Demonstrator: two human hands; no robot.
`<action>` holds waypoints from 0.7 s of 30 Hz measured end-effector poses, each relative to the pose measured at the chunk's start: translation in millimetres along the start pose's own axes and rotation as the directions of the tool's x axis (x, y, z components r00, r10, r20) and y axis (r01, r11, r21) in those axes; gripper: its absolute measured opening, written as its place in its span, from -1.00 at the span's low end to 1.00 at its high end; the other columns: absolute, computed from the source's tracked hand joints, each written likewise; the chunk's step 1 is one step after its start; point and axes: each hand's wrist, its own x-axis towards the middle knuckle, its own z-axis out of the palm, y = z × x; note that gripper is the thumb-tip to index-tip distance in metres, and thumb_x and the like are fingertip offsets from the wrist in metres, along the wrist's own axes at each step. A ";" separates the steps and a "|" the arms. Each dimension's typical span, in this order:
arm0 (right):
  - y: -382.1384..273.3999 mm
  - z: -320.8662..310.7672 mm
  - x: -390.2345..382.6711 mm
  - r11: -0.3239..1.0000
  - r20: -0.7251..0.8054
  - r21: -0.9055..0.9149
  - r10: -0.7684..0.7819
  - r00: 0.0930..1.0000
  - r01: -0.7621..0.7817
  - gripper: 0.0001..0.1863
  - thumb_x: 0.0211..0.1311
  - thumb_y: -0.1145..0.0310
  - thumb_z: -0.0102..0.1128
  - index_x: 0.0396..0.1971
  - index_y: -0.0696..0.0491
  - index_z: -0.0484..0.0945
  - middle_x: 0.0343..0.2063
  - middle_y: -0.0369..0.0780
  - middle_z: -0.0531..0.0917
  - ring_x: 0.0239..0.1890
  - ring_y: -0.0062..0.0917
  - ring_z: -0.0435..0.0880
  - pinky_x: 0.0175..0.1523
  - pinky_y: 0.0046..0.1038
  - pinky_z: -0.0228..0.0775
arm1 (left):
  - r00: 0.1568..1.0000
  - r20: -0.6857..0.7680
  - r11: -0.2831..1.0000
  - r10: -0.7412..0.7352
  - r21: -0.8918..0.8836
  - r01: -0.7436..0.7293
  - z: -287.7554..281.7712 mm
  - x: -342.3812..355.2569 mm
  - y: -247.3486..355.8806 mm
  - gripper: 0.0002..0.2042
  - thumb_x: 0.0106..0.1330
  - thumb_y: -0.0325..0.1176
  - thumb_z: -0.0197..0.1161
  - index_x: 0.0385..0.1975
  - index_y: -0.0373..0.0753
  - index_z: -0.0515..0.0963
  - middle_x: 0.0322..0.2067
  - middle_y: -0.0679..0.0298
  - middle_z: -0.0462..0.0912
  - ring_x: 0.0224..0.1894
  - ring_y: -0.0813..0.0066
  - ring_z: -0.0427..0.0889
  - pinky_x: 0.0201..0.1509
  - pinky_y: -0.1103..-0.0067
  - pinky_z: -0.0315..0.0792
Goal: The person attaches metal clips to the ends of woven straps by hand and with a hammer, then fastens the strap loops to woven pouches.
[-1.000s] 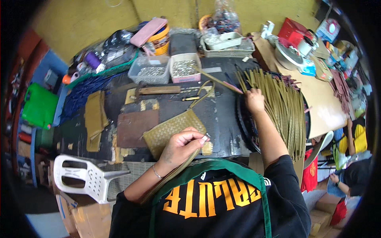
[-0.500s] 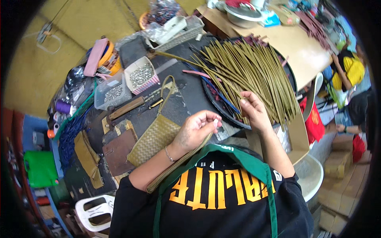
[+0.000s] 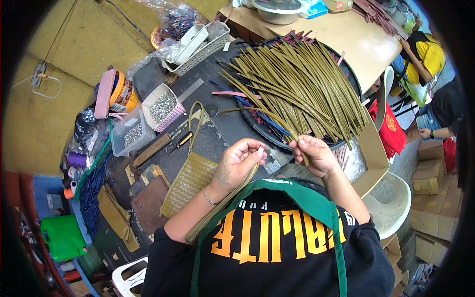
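My left hand (image 3: 238, 166) is closed, thumb against fingers, on a bundle of thin olive strips (image 3: 221, 205) that trails back along my forearm. A small pale pinkish wrap shows at its fingertips. In my right hand (image 3: 315, 154), thumb and fingers pinch olive strips (image 3: 293, 131) at the near edge of a heap; how many are held is hidden. The large heap of olive strips (image 3: 307, 84) lies on a round black tray (image 3: 251, 120). To the left of my left hand is an olive woven pouch (image 3: 190, 180) with a wrist loop.
A hammer (image 3: 152, 150), brown leather pieces (image 3: 150, 200) and tubs of small metal parts (image 3: 162, 107) lie on the dark table at left. A cardboard box (image 3: 368, 156) and a pale basin (image 3: 388, 205) stand at right. Other people (image 3: 425, 57) are at far right.
My right hand has drawn back toward me from the heap, pulling strip ends along with it. My left hand stays closed near my chest. The whole view has shifted slightly.
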 end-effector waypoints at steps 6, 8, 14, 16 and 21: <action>-2.8 23.3 13.3 0.982 0.123 -0.191 0.011 0.992 0.013 -0.79 0.08 0.41 -0.03 -0.30 0.19 0.40 -0.51 -0.33 0.46 -0.45 -0.73 0.40 -0.32 -0.70 0.24 | 0.998 0.029 0.999 -0.051 -0.007 0.051 -4.5 -10.0 -5.4 -0.80 0.19 -0.37 -0.04 -0.28 -0.36 0.33 -0.41 0.27 0.44 -0.37 0.63 0.43 -0.28 0.72 0.37; -6.9 34.3 17.8 0.959 0.144 -0.282 0.012 0.990 0.029 -0.79 0.07 0.44 -0.02 -0.29 0.19 0.40 -0.47 -0.31 0.49 -0.42 -0.74 0.41 -0.30 -0.70 0.26 | 0.992 0.055 0.993 -0.112 0.031 0.110 -0.7 -10.7 -0.7 -0.77 0.19 -0.37 -0.04 -0.22 -0.36 0.30 -0.39 0.27 0.43 -0.39 0.64 0.43 -0.29 0.72 0.37; -4.3 58.7 33.4 0.905 0.238 -0.388 -0.082 0.968 0.172 -0.79 0.03 0.52 0.00 -0.27 0.21 0.40 -0.44 -0.27 0.52 -0.40 -0.70 0.47 -0.25 -0.68 0.32 | 0.999 0.033 0.995 -0.029 0.100 0.026 0.4 -14.5 -7.2 -0.77 0.17 -0.37 0.00 -0.24 -0.38 0.33 -0.41 0.33 0.45 -0.54 0.73 0.42 -0.45 0.81 0.33; -5.0 62.0 35.0 0.919 0.231 -0.367 -0.056 0.971 0.140 -0.79 0.03 0.51 0.01 -0.28 0.21 0.40 -0.43 -0.26 0.52 -0.38 -0.71 0.46 -0.25 -0.69 0.33 | 0.994 -0.006 0.977 -0.105 0.188 0.104 -1.0 -18.4 -4.6 -0.79 0.18 -0.36 -0.02 -0.33 -0.38 0.39 -0.50 0.34 0.47 -0.54 0.72 0.42 -0.46 0.78 0.34; 1.2 64.7 44.5 0.924 0.212 -0.345 -0.092 0.973 0.163 -0.82 0.01 0.53 0.03 -0.33 0.22 0.40 -0.42 -0.26 0.52 -0.36 -0.69 0.48 -0.23 -0.67 0.33 | 0.992 -0.081 0.945 -0.100 0.303 0.120 -2.4 -24.0 -3.0 -0.80 0.18 -0.35 -0.03 -0.45 -0.38 0.46 -0.56 0.30 0.48 -0.55 0.69 0.45 -0.48 0.74 0.35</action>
